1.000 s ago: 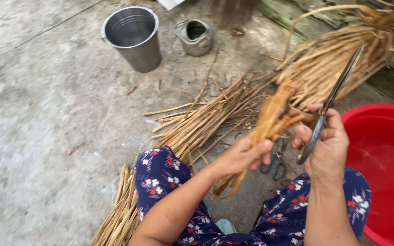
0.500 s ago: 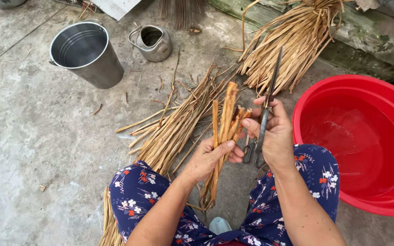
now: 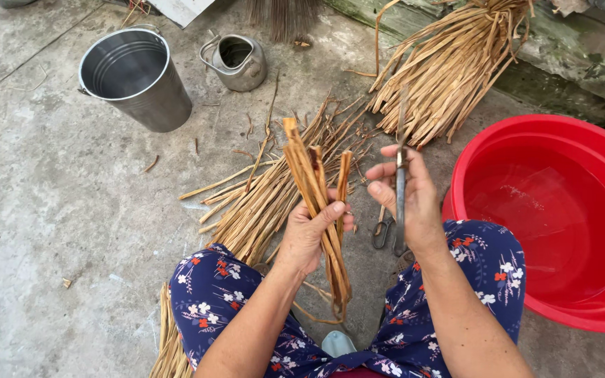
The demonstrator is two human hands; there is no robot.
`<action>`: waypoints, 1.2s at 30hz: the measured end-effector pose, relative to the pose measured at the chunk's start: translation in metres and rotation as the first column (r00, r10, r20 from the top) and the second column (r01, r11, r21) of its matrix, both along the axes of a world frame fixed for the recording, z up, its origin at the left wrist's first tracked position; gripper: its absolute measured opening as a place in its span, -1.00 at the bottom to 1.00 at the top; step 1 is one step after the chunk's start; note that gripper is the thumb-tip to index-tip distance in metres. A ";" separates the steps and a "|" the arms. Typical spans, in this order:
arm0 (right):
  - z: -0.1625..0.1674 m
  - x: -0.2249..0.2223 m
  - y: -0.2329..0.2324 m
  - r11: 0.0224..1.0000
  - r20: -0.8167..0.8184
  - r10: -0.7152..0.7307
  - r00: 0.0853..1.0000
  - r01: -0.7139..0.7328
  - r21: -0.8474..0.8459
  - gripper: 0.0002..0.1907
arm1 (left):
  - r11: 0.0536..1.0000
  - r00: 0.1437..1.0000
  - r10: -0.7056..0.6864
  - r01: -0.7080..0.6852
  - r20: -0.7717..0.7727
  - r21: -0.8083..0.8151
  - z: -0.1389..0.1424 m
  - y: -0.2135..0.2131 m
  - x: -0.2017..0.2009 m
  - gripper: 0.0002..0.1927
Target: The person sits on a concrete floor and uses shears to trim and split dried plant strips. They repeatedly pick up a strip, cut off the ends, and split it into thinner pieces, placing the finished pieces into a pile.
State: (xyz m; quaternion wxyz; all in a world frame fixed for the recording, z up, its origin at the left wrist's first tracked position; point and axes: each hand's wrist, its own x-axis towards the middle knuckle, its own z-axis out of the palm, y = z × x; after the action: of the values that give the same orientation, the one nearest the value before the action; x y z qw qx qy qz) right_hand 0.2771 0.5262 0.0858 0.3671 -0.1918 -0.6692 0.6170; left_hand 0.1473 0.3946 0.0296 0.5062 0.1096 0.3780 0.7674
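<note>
Between my knees, just left of the red basin (image 3: 470, 161), a small bunch of brown strips (image 3: 316, 203) stands nearly upright in my left hand (image 3: 307, 234). My fingers are curled tight around the middle of the bunch, and my thumb (image 3: 330, 211) presses across the front of it, so the strips are pinched together there. The long axis of the bunch runs from low near my lap up and away from me, leaning a little to the left; the upper ends fan apart slightly and the lower ends hang below my fist. My left forearm comes up from the lower edge of view, with the wrist bent back towards me.

Closer to the basin, my right hand (image 3: 407, 199) grips a pair of scissors (image 3: 399, 189). The fingers are folded around the shanks, with the thumb and forefinger stretched forward; the blades point away from me, and the loop handles hang below my palm. I cannot tell whether the blades are parted. The right forearm lies across my thigh in the flowered trousers (image 3: 225, 301).

Beyond the basin's far left rim lies a tied sheaf of pale straw (image 3: 449, 66). A looser heap of straw (image 3: 260, 203) lies further left on the concrete floor (image 3: 50, 210). Furthest from the basin stand a small metal kettle (image 3: 236, 63) and a metal bucket (image 3: 138, 80).
</note>
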 end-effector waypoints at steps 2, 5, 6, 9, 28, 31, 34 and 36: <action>-0.004 -0.004 -0.004 0.993 0.178 -0.033 0.983 0.012 0.118 -0.37 | 0.998 0.998 0.054 -0.055 0.015 0.013 -0.001 0.001 -0.006 -0.77; -0.012 -0.011 -0.018 1.000 0.355 0.016 0.935 -0.019 0.006 -0.21 | 0.992 0.994 0.109 -0.109 0.007 0.060 -0.002 0.000 -0.010 -0.79; -0.014 -0.013 -0.021 0.999 0.363 0.010 0.932 -0.028 0.046 -0.20 | 0.989 0.992 0.124 -0.124 0.006 0.077 -0.002 0.000 -0.011 -0.79; -0.017 -0.016 -0.029 0.992 0.372 0.011 0.928 -0.057 0.111 -0.18 | 0.987 0.990 0.142 -0.140 -0.018 0.078 -0.001 0.000 -0.009 -0.79; -0.012 -0.022 -0.033 0.973 0.433 -0.121 0.893 0.021 0.228 -0.43 | 0.981 0.978 0.190 -0.184 -0.089 0.068 -0.001 0.004 -0.004 -0.80; -0.013 -0.022 -0.033 0.998 0.425 -0.062 0.903 0.065 0.007 -0.53 | 0.986 0.983 0.164 -0.160 -0.084 0.052 0.001 0.004 -0.002 -0.81; -0.012 -0.021 -0.029 0.989 0.366 -0.080 0.927 0.119 -0.085 -0.61 | 0.990 0.990 0.120 -0.114 -0.069 0.079 0.002 0.003 0.002 -0.80; -0.012 -0.021 -0.028 0.992 0.224 -0.104 0.969 0.116 -0.040 -0.61 | 0.995 0.990 0.100 -0.097 -0.101 0.033 0.001 0.000 0.004 -0.78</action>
State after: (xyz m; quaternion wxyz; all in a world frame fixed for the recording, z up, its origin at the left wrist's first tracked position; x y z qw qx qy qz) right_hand 0.2557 0.4980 0.0740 0.3188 -0.3057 -0.6779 0.5877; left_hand 0.1511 0.3945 0.0307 0.4461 0.1374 0.3976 0.7899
